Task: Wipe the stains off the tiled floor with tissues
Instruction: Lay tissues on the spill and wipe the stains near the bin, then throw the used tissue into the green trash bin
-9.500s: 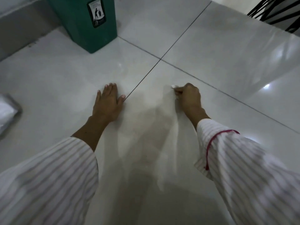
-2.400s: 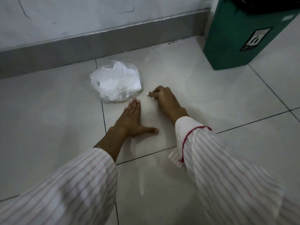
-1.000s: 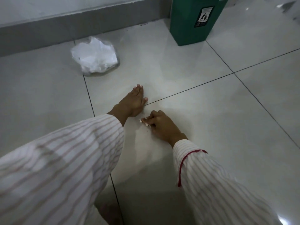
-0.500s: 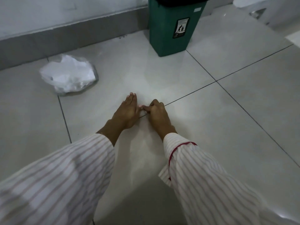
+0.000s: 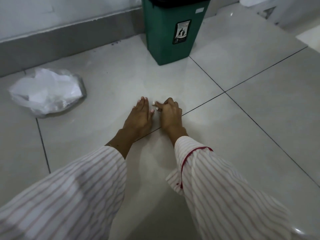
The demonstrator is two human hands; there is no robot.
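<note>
while right hand (image 5: pixel 170 112) pinches tissue (image 5: pixel 154 103), left hand (image 5: pixel 141 116) flat on floor (image 5: pixel 225 135); bin (image 5: pixel 171 30), bag (image 5: pixel 46 92) beyond.

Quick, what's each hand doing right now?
Left hand: open, flat on the tiled floor.
Right hand: fingers curled, pinching a small tissue wad.

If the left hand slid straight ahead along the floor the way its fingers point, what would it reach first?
The left hand lies flat, fingers pointing up-frame. Bare tiled floor lies ahead, so probably the grey skirting at the wall, passing left of the green bin, though depth is uncertain.
</note>
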